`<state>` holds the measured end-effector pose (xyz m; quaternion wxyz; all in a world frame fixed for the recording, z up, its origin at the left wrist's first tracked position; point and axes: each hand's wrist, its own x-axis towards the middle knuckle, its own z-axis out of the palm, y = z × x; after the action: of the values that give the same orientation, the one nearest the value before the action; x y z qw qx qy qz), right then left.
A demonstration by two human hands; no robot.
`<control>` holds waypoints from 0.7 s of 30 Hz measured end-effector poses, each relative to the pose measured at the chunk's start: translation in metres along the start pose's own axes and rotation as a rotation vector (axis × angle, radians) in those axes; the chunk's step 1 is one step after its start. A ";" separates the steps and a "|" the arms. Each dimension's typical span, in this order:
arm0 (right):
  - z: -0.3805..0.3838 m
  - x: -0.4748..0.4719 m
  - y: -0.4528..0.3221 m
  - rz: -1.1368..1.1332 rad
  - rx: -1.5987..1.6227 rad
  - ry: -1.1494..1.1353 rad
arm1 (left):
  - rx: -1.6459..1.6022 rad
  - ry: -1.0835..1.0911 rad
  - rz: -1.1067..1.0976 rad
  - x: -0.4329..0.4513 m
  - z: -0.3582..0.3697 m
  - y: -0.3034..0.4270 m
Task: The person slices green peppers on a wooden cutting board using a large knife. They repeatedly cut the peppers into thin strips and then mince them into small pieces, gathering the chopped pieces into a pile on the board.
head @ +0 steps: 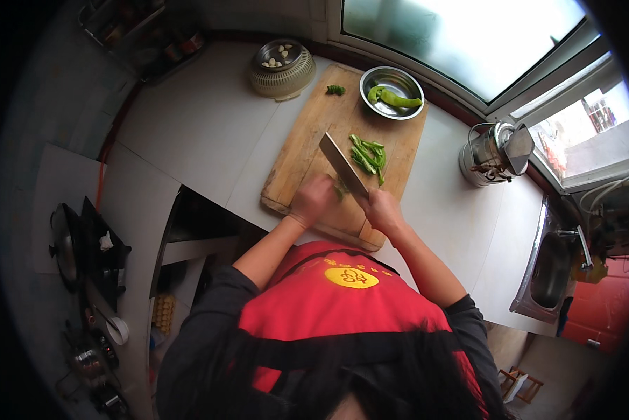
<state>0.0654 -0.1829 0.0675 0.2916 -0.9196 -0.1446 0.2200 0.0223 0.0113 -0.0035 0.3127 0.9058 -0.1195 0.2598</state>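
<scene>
My right hand [384, 212] grips the handle of a broad-bladed kitchen cleaver [342, 161] above a wooden cutting board [299, 152]. Its blade points toward the far left of the board. Just left of the blade, my left hand [314, 195] is bent over the board and blurred. A bit of green pepper [338, 191] shows between that hand and the blade; whether the fingers hold it is hidden. Sliced green pepper strips [368, 156] lie in a loose pile right of the cleaver. At the board's far left corner rests a small dark green pepper piece [335, 90].
A steel bowl [369, 108] holding green peppers [398, 100] stands on the board's far right corner. Beyond the board, a metal dish [264, 52] of garlic cloves tops an upturned plastic basket [280, 84]. A metal canister [477, 163] stands right, near a sink [548, 273].
</scene>
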 end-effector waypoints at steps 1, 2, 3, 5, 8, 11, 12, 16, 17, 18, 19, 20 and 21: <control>-0.002 -0.002 0.000 -0.005 -0.032 -0.060 | -0.043 0.082 -0.151 0.004 -0.004 0.002; -0.002 -0.004 0.002 -0.009 -0.064 -0.119 | -0.086 0.163 -0.302 0.006 -0.010 0.001; -0.008 -0.006 0.003 -0.015 -0.099 -0.173 | -0.133 0.249 -0.448 0.011 -0.014 -0.001; -0.015 -0.011 -0.002 0.036 0.032 -0.356 | -0.120 0.445 -0.490 0.014 -0.021 -0.017; -0.014 -0.004 0.010 0.001 0.054 -0.447 | -0.098 0.437 -0.410 0.020 -0.029 -0.027; -0.021 0.008 0.022 0.058 0.121 -0.431 | -0.166 0.373 -0.454 0.029 -0.030 -0.025; -0.026 0.012 0.025 0.077 0.131 -0.385 | -0.208 0.357 -0.457 0.033 -0.028 -0.027; -0.038 0.023 0.037 -0.026 -0.109 -0.175 | -0.298 0.302 -0.421 0.070 -0.014 -0.025; -0.038 0.023 0.041 -0.096 -0.230 -0.109 | -0.300 0.292 -0.402 0.085 -0.009 -0.023; -0.038 0.021 0.040 -0.101 -0.254 -0.095 | -0.334 0.287 -0.401 0.099 -0.002 -0.024; -0.037 0.017 0.037 -0.104 -0.278 -0.081 | -0.327 0.229 -0.413 0.115 0.004 -0.023; -0.036 0.014 0.035 -0.107 -0.301 -0.066 | -0.321 0.170 -0.425 0.132 0.010 -0.023; -0.035 0.013 0.036 -0.119 -0.318 -0.057 | -0.318 0.109 -0.437 0.148 0.018 -0.023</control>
<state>0.0984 -0.2225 0.0676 0.1507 -0.9374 -0.2398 0.2028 0.1624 0.0102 0.0537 0.5055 0.8344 0.0563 0.2125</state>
